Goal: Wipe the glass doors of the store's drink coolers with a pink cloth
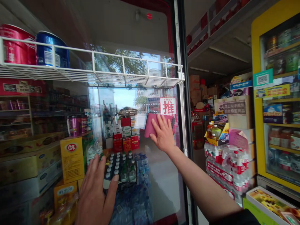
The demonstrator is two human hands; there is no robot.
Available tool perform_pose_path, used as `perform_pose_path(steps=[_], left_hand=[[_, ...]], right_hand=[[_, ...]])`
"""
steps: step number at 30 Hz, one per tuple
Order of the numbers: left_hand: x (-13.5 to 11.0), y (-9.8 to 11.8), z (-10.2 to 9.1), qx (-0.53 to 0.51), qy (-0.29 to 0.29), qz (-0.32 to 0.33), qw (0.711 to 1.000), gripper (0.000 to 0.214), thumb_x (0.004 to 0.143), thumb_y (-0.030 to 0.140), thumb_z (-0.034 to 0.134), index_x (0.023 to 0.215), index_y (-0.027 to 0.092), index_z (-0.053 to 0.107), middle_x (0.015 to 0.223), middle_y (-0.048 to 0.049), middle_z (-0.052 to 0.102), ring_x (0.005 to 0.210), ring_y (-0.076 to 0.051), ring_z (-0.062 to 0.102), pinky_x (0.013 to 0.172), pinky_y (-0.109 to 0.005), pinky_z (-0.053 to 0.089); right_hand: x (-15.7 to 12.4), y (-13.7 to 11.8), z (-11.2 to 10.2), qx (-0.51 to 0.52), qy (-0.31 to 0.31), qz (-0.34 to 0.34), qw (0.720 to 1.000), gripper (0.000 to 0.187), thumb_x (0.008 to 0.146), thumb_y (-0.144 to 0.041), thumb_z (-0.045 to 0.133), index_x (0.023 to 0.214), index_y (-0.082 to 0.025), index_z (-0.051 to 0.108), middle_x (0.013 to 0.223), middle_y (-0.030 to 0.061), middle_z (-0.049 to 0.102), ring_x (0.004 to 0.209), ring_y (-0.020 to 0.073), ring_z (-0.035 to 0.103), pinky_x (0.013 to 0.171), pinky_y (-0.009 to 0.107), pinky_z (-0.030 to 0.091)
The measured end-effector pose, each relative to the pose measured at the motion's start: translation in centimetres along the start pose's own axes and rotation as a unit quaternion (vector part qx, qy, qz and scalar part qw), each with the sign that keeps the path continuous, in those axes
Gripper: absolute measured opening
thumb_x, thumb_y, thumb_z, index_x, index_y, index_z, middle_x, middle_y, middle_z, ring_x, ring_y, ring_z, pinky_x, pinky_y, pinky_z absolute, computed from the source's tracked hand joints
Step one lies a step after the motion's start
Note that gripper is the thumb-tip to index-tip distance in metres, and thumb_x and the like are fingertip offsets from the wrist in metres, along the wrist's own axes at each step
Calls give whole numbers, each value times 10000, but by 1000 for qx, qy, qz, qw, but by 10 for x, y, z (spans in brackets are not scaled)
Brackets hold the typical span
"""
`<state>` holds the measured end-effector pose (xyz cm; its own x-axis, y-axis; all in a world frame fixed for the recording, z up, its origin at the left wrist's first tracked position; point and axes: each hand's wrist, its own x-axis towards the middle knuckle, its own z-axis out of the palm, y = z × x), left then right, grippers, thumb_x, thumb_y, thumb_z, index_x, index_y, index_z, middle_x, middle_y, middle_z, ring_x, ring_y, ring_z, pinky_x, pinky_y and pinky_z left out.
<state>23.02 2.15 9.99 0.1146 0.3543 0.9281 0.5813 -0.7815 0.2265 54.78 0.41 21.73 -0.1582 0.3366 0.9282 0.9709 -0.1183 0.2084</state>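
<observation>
A pink cloth [149,127] lies flat against a large glass door [161,175]. My right hand [162,132] presses it there with fingers stretched over it, just below a red and white "PUSH" sticker [167,106]. Low in the view, my left hand [96,190] is raised with its fingers extended and thumb apart, holding nothing. It is near the glass; whether it touches cannot be told. A white wire rack [107,76] crosses the door above both hands, with a red can [18,47] and a blue can [52,51] at its left end.
The door's dark frame [184,125] runs upright right of my right hand. Beyond it stand packs of bottled drinks [226,172], stacked boxes and a yellow drinks fridge [257,134]. Bottles, cartons and a yellow box [72,162] show in the glass, some perhaps as reflections.
</observation>
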Motion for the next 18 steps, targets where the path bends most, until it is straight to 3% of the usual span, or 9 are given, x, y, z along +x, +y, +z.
perform_pose_path(steps=[3,5,7,9,13,15,18], left_hand=[[-1,-2,-1,-1,1,-5,1000,778,1048,485,503,1755,297,241,1843,-94,288,1696,-356,307,1370,-610,305],[-1,-2,-2,-2,7,-3,1000,776,1048,485,501,1754,289,247,1838,-101,300,1692,-354,317,1367,-609,313],[1,-2,-4,-3,14,2,1000,772,1049,483,499,1752,279,256,1828,-110,322,1689,-349,325,1368,-603,313],[4,-1,-5,-2,19,8,1000,768,1049,481,500,1751,276,262,1817,-114,347,1690,-341,325,1372,-597,308],[17,4,0,14,30,30,999,772,1054,464,501,1756,280,239,1826,-115,327,1697,-335,313,1371,-592,317],[29,9,5,23,33,46,998,788,1056,458,506,1763,277,208,1832,-128,308,1702,-346,298,1366,-613,320],[52,19,9,25,33,74,996,810,1056,450,517,1768,272,175,1828,-148,308,1708,-365,275,1360,-650,315]], right_hand=[[9,9,0,-6,59,106,993,716,1087,-454,538,1733,-193,375,1850,170,227,1733,394,157,1363,696,189],[19,-8,2,0,87,167,982,729,1089,-413,504,1748,-159,325,1849,200,204,1734,412,130,1350,729,185],[30,-38,6,14,87,181,980,756,1081,-400,509,1760,-155,287,1852,207,182,1736,420,111,1345,746,173],[39,-73,10,34,59,126,990,784,1069,-426,555,1762,-177,285,1860,182,166,1738,410,106,1359,730,160],[45,-128,17,72,-10,-119,990,779,1071,-518,590,1742,-221,329,1867,106,188,1741,344,126,1398,654,139],[46,-137,19,82,-22,-220,972,713,1103,-494,535,1733,-220,346,1861,85,224,1738,313,148,1407,631,141],[50,-126,14,73,-34,-291,953,654,1119,-458,505,1719,-229,381,1855,61,250,1733,291,174,1416,619,138]])
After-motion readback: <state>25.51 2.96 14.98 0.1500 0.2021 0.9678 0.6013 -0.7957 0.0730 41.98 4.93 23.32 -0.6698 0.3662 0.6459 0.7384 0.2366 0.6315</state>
